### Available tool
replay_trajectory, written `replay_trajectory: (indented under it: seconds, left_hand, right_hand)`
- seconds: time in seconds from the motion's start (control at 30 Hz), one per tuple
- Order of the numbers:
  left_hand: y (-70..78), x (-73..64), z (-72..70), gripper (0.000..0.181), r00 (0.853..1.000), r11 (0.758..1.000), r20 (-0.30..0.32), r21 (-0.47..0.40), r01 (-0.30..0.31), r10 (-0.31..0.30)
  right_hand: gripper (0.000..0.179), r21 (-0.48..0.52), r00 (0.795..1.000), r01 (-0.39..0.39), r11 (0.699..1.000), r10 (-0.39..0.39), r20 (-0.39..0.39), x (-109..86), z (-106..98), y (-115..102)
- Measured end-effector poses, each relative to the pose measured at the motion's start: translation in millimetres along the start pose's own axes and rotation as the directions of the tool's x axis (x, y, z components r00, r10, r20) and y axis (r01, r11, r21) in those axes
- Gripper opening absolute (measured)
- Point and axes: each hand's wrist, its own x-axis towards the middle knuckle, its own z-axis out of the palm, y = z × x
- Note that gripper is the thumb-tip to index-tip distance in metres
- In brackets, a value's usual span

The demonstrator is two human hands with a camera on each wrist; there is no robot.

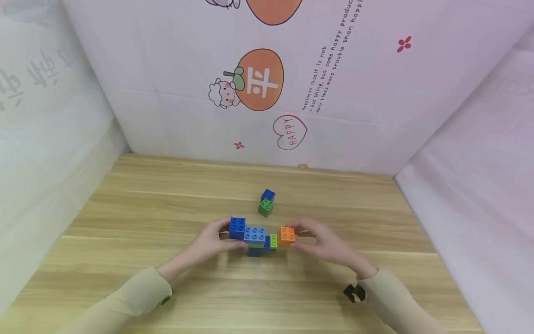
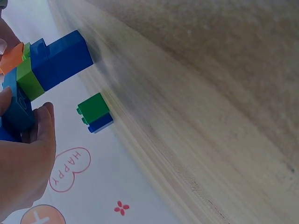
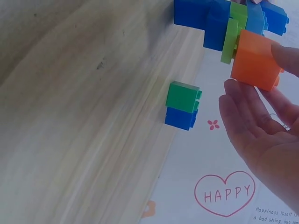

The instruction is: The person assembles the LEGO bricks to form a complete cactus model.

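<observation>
A built piece of toy bricks is held between both hands. Its left end carries a dark blue brick (image 1: 237,224) beside a light blue brick (image 1: 254,234); a lime brick (image 2: 30,79) and further blue bricks (image 2: 70,55) lie beneath. My left hand (image 1: 210,240) grips that end, thumb on one side and fingers on the other. At the right, my right hand (image 1: 324,240) pinches an orange brick (image 3: 254,60) between thumb and fingers. The orange brick is up against a thin lime brick (image 3: 230,42) on the piece; whether it is pressed on fully I cannot tell.
Beyond the hands, a green brick (image 1: 265,207) and a blue brick (image 1: 269,194) stand together on the wooden table (image 1: 187,185). A printed white cloth (image 1: 175,93) rises behind the table, and white cloth sides flank it. A dark strap-like item (image 1: 354,293) is by the right cuff.
</observation>
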Motion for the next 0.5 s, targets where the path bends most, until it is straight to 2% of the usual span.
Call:
replay_trajectory:
  seconds: [0.3, 0.5]
  left_hand:
    - [2.7, 2.2, 4.8, 0.065, 0.998, 0.997, -0.023, 0.059, 0.059, -0.058]
    - [0.6, 7.5, 7.6, 0.078, 0.999, 0.998, -0.03, 0.042, 0.047, -0.046]
  right_hand:
    - [0.037, 0.0, 0.999, -0.012, 1.0, 0.012, -0.031, -0.6, 3.6, -0.1]
    - [0.036, 0.007, 0.999, -0.012, 1.0, 0.012, -0.036, -1.3, 4.4, -0.5]
